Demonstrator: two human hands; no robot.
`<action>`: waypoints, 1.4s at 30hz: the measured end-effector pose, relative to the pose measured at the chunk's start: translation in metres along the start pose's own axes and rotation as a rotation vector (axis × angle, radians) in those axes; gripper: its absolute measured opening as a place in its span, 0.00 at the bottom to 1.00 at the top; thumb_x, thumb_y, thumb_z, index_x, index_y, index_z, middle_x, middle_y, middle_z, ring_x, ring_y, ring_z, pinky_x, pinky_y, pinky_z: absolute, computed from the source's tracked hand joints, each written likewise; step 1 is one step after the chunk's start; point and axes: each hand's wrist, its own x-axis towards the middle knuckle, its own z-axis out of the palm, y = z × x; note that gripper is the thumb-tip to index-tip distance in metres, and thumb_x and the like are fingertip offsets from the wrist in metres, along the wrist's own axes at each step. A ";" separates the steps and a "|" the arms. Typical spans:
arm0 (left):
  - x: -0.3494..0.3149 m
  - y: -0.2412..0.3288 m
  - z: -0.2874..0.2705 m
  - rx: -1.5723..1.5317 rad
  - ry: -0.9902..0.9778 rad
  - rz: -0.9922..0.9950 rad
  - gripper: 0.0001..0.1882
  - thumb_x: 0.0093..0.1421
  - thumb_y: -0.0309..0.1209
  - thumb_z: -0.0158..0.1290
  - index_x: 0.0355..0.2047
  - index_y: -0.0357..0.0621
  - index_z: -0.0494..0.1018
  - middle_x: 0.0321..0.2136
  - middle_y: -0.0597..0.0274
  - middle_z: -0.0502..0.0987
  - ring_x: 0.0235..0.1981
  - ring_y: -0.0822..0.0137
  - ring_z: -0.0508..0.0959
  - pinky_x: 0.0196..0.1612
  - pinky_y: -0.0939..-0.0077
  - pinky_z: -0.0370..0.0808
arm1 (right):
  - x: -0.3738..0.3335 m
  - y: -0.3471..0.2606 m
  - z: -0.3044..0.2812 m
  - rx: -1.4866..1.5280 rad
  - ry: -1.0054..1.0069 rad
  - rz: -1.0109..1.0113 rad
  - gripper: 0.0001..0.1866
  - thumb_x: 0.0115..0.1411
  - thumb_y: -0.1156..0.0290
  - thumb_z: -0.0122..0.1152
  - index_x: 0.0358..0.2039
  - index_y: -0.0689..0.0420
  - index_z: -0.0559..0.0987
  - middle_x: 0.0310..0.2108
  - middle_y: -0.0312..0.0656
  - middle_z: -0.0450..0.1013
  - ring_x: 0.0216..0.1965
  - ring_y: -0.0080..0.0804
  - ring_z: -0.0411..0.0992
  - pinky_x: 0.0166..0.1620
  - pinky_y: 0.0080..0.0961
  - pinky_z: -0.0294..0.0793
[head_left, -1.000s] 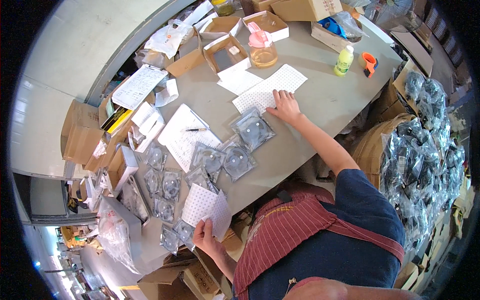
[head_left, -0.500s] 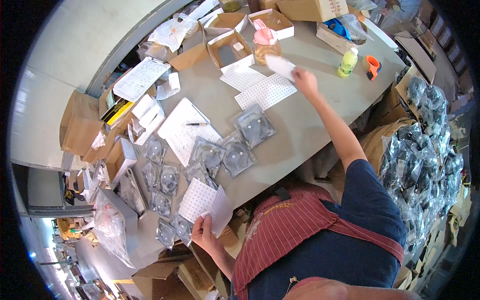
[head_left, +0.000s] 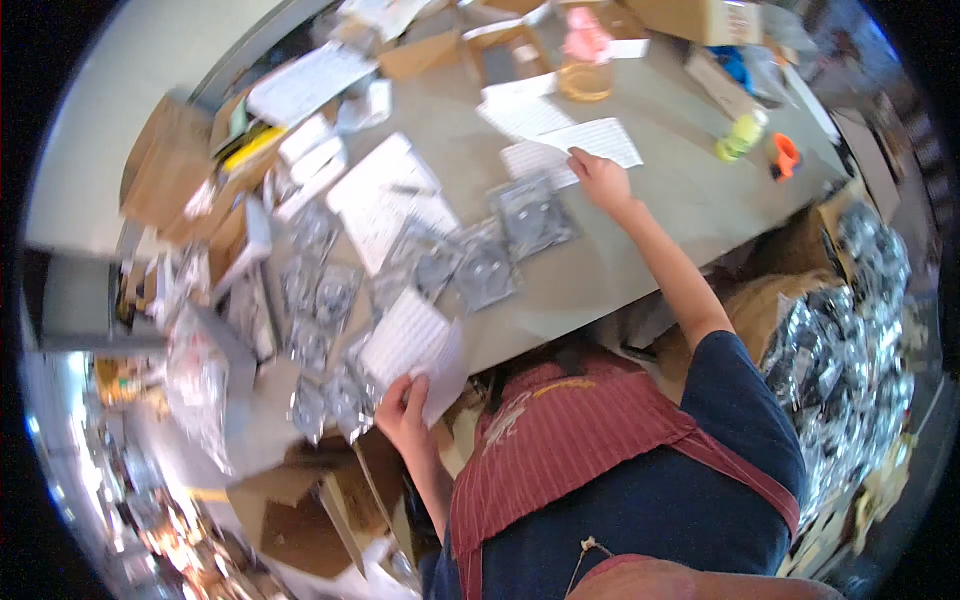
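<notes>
My left hand (head_left: 405, 405) pinches a white label sheet (head_left: 408, 332) covered in small printed marks, its lower part curling down. Stretched across the grey table, my right hand (head_left: 602, 182) has its fingers closed on a white slip of paper (head_left: 556, 152). Beneath that slip lie more printed label sheets (head_left: 612, 138), blurred by motion. Flat round dark parts in clear plastic bags (head_left: 535, 217) lie between my hands. Several smaller bagged parts (head_left: 335, 295) sit left of them, some partly behind the held sheet.
An open notebook (head_left: 375, 205) with a pen on it lies left of centre. A pink-lidded jug (head_left: 585, 75), a yellow-green bottle (head_left: 741, 137) and an orange tape dispenser (head_left: 785, 157) stand farther back. Cardboard boxes (head_left: 160, 170) line the left side. Bagged dark parts (head_left: 840, 390) are heaped at right.
My right hand has come down and nearer, bringing the white slip low over the label sheets. My left hand keeps its sheet. The whole view has shifted and blurred.
</notes>
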 end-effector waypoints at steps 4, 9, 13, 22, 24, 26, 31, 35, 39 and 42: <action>-0.003 0.013 0.005 -0.031 -0.042 -0.003 0.11 0.55 0.24 0.61 0.37 0.29 0.79 0.31 0.62 0.80 0.33 0.75 0.76 0.38 0.81 0.72 | 0.009 -0.006 0.046 0.228 0.138 -0.355 0.12 0.61 0.64 0.56 0.32 0.61 0.73 0.35 0.53 0.73 0.40 0.56 0.70 0.43 0.46 0.70; -0.011 -0.002 -0.001 -0.140 -0.059 0.065 0.10 0.55 0.19 0.60 0.38 0.30 0.79 0.33 0.59 0.82 0.34 0.74 0.78 0.40 0.80 0.73 | 0.014 -0.001 0.089 0.022 0.016 -0.294 0.24 0.64 0.54 0.53 0.50 0.61 0.73 0.57 0.57 0.67 0.59 0.58 0.62 0.60 0.51 0.59; -0.018 -0.017 -0.011 -0.087 -0.039 0.089 0.09 0.54 0.18 0.59 0.37 0.30 0.80 0.33 0.59 0.81 0.33 0.74 0.78 0.38 0.80 0.74 | 0.018 0.001 0.101 -0.076 -0.003 -0.277 0.33 0.64 0.46 0.50 0.60 0.58 0.68 0.64 0.55 0.60 0.66 0.56 0.55 0.65 0.51 0.51; -0.023 -0.023 -0.018 -0.308 0.039 -0.014 0.08 0.55 0.19 0.59 0.36 0.31 0.80 0.30 0.62 0.80 0.30 0.76 0.77 0.34 0.82 0.73 | 0.017 -0.009 0.090 0.099 0.102 -0.234 0.22 0.66 0.55 0.52 0.52 0.56 0.77 0.58 0.49 0.69 0.61 0.51 0.63 0.64 0.43 0.57; -0.018 -0.026 -0.019 -0.385 0.090 -0.025 0.08 0.56 0.20 0.59 0.37 0.31 0.79 0.31 0.62 0.80 0.31 0.76 0.77 0.35 0.83 0.72 | 0.016 -0.010 0.087 0.154 0.121 -0.221 0.18 0.66 0.59 0.52 0.47 0.58 0.80 0.54 0.49 0.72 0.59 0.50 0.66 0.63 0.39 0.60; -0.013 -0.029 -0.020 -0.538 0.183 -0.042 0.09 0.59 0.22 0.58 0.40 0.30 0.78 0.33 0.62 0.80 0.32 0.77 0.77 0.37 0.84 0.72 | 0.016 -0.011 0.083 0.251 0.100 -0.206 0.17 0.66 0.61 0.52 0.47 0.59 0.80 0.54 0.49 0.72 0.59 0.49 0.66 0.62 0.38 0.62; -0.007 -0.040 -0.030 -0.712 0.285 -0.114 0.07 0.58 0.19 0.57 0.37 0.31 0.77 0.34 0.56 0.81 0.32 0.69 0.79 0.37 0.75 0.75 | 0.013 -0.013 0.082 0.217 0.124 -0.221 0.15 0.66 0.64 0.52 0.44 0.60 0.81 0.52 0.49 0.74 0.57 0.49 0.67 0.61 0.38 0.63; -0.005 -0.052 -0.036 -0.757 0.299 -0.136 0.06 0.58 0.19 0.57 0.37 0.31 0.77 0.33 0.56 0.80 0.32 0.69 0.79 0.38 0.75 0.75 | 0.010 -0.016 0.081 0.239 0.125 -0.215 0.14 0.65 0.66 0.53 0.44 0.60 0.81 0.51 0.49 0.75 0.57 0.48 0.68 0.60 0.38 0.64; -0.003 -0.053 -0.036 -0.775 0.302 -0.168 0.07 0.58 0.20 0.57 0.38 0.31 0.77 0.33 0.58 0.80 0.32 0.71 0.78 0.37 0.78 0.74 | 0.011 -0.011 0.081 0.279 0.121 -0.216 0.14 0.64 0.67 0.54 0.44 0.60 0.81 0.51 0.49 0.75 0.56 0.48 0.69 0.60 0.37 0.65; 0.000 -0.060 -0.035 -0.800 0.287 -0.167 0.08 0.58 0.21 0.57 0.39 0.31 0.76 0.34 0.60 0.80 0.32 0.73 0.78 0.36 0.81 0.73 | 0.010 -0.015 0.080 0.287 0.120 -0.199 0.13 0.64 0.67 0.54 0.44 0.59 0.81 0.51 0.48 0.75 0.57 0.48 0.69 0.60 0.36 0.65</action>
